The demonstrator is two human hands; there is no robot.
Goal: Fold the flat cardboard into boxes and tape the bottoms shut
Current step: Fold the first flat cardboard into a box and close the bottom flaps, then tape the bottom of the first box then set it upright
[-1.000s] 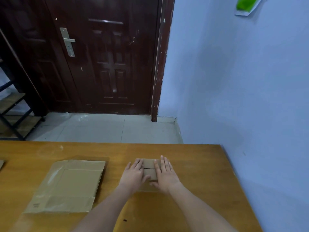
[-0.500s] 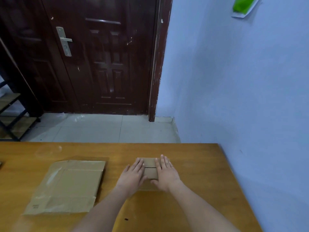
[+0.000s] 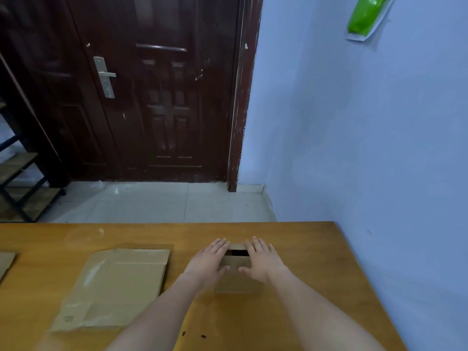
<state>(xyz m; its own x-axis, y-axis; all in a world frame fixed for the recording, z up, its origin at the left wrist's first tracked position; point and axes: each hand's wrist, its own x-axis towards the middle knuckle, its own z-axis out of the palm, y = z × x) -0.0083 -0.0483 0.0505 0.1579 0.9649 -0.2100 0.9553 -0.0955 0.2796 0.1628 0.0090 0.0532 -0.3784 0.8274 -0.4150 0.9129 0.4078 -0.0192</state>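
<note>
A dark metal shelf rack [image 3: 22, 183] stands at the far left on the pale tiled floor [image 3: 157, 203], beside a dark wooden door [image 3: 157, 97] with a silver handle [image 3: 106, 76]. To the right of the door frame runs a blue wall [image 3: 354, 135], with a green packet [image 3: 366, 15] hanging high on it. The wooden bench [image 3: 304, 287] fills the foreground. At its left edge lies a corner of cardboard [image 3: 5, 263], then a flat cardboard sheet [image 3: 114, 287]. Right of that stands a small cardboard box [image 3: 235, 277], its top flaps parted by a dark gap. The left hand [image 3: 209, 262] lies flat on the box's left side, fingers straight. The right hand [image 3: 263, 262] lies likewise on its right side, thumbs nearly meeting.
</note>
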